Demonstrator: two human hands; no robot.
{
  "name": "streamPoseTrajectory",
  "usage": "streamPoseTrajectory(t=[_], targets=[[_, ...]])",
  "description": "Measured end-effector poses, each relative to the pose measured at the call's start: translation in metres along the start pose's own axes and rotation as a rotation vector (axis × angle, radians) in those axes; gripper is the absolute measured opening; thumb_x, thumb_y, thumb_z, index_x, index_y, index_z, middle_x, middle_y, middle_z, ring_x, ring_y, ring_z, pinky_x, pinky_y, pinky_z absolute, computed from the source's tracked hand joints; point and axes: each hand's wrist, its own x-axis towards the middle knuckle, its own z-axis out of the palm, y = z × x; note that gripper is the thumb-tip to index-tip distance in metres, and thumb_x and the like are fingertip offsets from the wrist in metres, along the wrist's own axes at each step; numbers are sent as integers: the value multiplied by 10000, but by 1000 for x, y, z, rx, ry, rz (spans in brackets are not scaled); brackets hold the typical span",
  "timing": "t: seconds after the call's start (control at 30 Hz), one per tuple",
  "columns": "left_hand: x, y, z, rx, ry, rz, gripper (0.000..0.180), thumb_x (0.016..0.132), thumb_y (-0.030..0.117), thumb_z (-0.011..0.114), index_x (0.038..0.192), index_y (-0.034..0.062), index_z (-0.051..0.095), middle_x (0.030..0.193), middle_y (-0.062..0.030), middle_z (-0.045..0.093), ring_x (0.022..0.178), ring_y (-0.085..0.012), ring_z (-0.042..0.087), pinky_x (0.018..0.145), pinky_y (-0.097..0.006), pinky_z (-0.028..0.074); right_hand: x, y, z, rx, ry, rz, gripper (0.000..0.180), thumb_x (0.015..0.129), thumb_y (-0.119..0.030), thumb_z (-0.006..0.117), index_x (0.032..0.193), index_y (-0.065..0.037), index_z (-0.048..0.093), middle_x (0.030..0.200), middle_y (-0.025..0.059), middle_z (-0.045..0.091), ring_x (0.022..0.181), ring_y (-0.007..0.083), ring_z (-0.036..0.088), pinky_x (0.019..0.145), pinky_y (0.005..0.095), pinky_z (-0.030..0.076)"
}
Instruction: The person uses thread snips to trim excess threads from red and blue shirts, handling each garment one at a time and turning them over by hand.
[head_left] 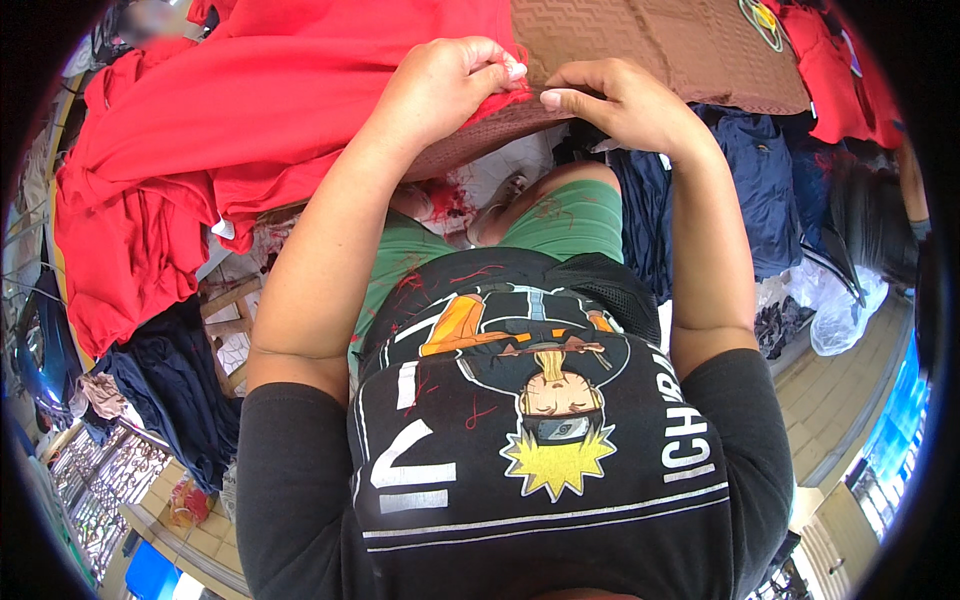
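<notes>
My left hand (452, 85) is closed at the edge of a red garment (300, 75), its thumb and fingertips pinching the cloth near a loose, frayed bit. Just to the right, my right hand (632, 105) has its thumb and forefinger curled toward each other, the other fingers bent under. Whatever lies between those fingertips, if anything, is too small to make out. Both hands are over the front edge of a brown patterned cloth (640, 45), on which part of the red garment is spread.
Red fabric (115, 270) hangs down at the left, above dark blue clothing (165, 380). More navy garments (750, 190) are piled at the right, beside a clear plastic bag (845, 310). Another red garment (835, 75) and a looped cord (765, 25) lie far right. Red thread scraps (450, 200) are scattered below.
</notes>
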Motion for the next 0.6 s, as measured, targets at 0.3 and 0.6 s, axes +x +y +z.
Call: streamPoseTrajectory(t=[0.3, 0.6], targets=[[-2, 2, 1, 44, 8, 14, 228, 925, 203, 596, 990, -7, 657, 914, -63, 708, 877, -107, 655, 794, -263, 513, 6, 8, 10, 87, -24, -15, 310, 942, -290, 542, 869, 10, 575, 651, 106, 521, 623, 175, 470, 618, 333, 420], [-3, 0, 3, 19, 25, 45, 219, 927, 200, 591, 976, -3, 658, 888, -67, 709, 852, -104, 655, 784, -261, 512, 5, 2, 9, 94, -62, 27, 298, 940, -284, 551, 859, 3, 564, 614, 70, 433, 598, 147, 398, 579, 320, 385]])
